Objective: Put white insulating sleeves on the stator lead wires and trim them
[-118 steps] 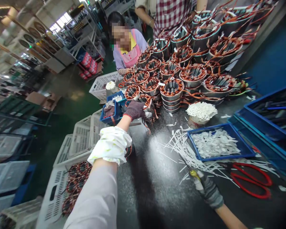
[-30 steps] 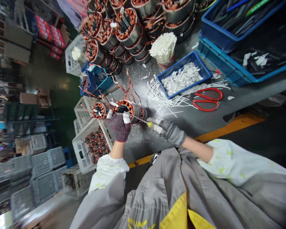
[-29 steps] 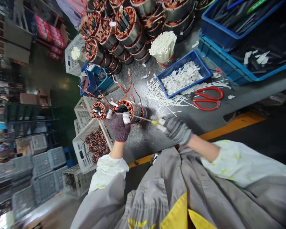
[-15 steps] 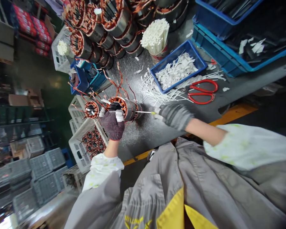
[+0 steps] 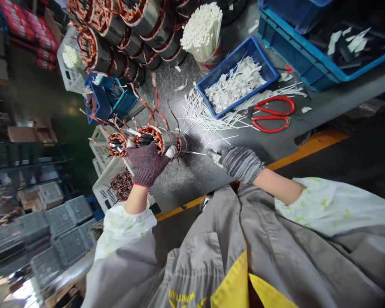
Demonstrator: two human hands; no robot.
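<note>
A motor stator (image 5: 170,140) with copper windings lies on its side on the grey table, loose copper leads rising from it. My left hand (image 5: 147,162), in a dark purple glove with white-wrapped fingertips, is closed on its near side, thumb along the metal body. Beside its left end is a smaller wound stator (image 5: 116,143) with white pieces in its bore. My right hand (image 5: 242,163), in a grey striped glove, pinches a thin white stick (image 5: 195,152) that reaches to the stator's right end. Whether the tip is inside the stator cannot be made out.
Scattered white sticks (image 5: 208,124) lie beside a blue tray (image 5: 223,114) of white scraps. Red-handled scissors (image 5: 272,113) rest to its right. Behind stand a bundle of white rods (image 5: 201,36) and stacked stators (image 5: 150,32). Blue crates (image 5: 295,55) stand at the right.
My left hand has shifted left and spread its thumb along the stator's side. My right hand stays near the stator's right end with the stick. The whole view has shifted slightly.
</note>
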